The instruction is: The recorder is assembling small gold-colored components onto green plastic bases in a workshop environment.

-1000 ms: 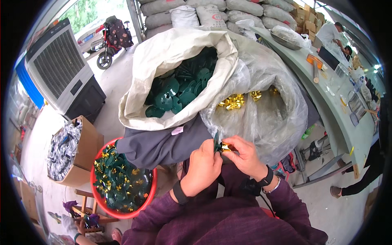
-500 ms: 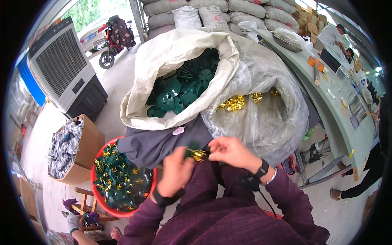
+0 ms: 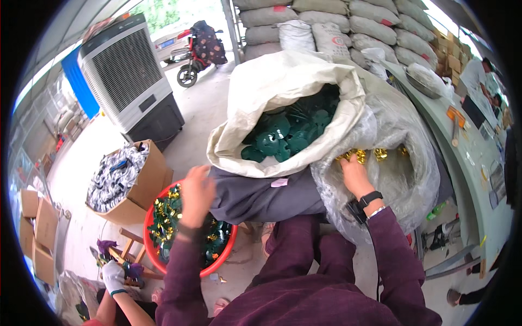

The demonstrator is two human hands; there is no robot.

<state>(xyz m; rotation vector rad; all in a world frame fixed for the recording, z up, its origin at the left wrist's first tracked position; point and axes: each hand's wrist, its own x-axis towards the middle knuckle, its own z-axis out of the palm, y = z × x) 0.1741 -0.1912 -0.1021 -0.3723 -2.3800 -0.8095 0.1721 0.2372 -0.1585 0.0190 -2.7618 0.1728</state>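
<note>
Hand positions define the layout I read from the head view. My right hand (image 3: 352, 175) rests at the mouth of the clear plastic bag (image 3: 402, 179), fingers curled down among the gold foil pieces (image 3: 363, 156) that lie along the bag's upper lip. I cannot tell whether the fingers are pinched on a piece or only touching the heap, because the knuckles hide the fingertips. The gold pieces lie directly ahead of this hand and spread in a short row to its right, toward the far side of the bag.

My left hand (image 3: 197, 191) hangs over the red basin (image 3: 163, 261), palm down, fingers loosely spread and holding nothing that I can see. The basin sits below and to the left of my knees and contains finished green-and-gold pieces (image 3: 166, 217).

Between the two hands stands the white woven sack (image 3: 272, 92), its mouth rolled open on the green plastic parts (image 3: 288, 136). These lie ahead of both hands, nearer to the right hand than to the left, just beside the gold pieces across the sack's rim.

A cardboard box (image 3: 147, 182) of silvery parts stands left of the basin. Another person's gloved hand (image 3: 113, 274) works at the lower left, apart from mine.
</note>
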